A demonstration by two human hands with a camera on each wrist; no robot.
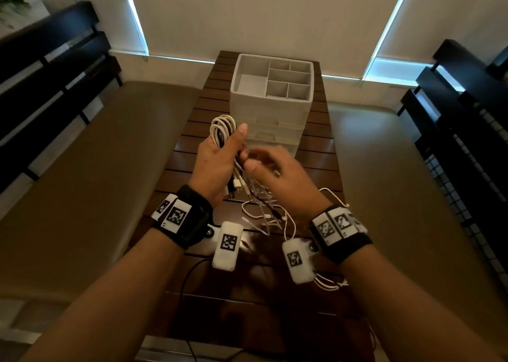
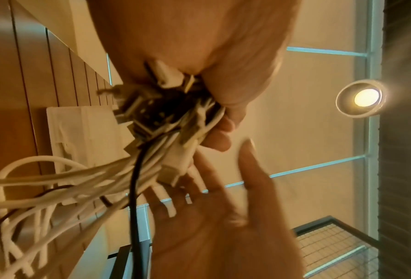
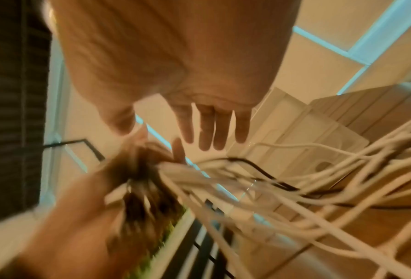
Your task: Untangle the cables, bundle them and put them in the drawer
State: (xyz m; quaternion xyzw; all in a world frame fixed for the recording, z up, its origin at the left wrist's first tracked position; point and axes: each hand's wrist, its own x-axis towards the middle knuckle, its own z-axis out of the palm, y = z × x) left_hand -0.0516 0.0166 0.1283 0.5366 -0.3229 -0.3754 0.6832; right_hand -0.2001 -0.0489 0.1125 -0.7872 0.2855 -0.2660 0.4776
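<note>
My left hand (image 1: 220, 160) is raised above the table and grips a bundle of white and black cables (image 1: 223, 127). Their loops stick out above my fist, and the plugs hang below it. In the left wrist view the fingers (image 2: 220, 124) curl round the cables (image 2: 173, 128). My right hand (image 1: 275, 169) hovers just right of the bundle, blurred. Its fingers (image 3: 207, 130) are straight and hold nothing. The loose cable ends (image 1: 264, 213) trail down onto the table. The white drawer unit (image 1: 272, 105) stands behind the hands, its drawers closed.
The dark slatted wooden table (image 1: 192, 130) is narrow, with beige floor on both sides. An open divided tray (image 1: 239, 67) tops the drawer unit. More white cable (image 1: 330, 284) lies under my right wrist. A black cable (image 1: 187, 276) runs off the near left edge.
</note>
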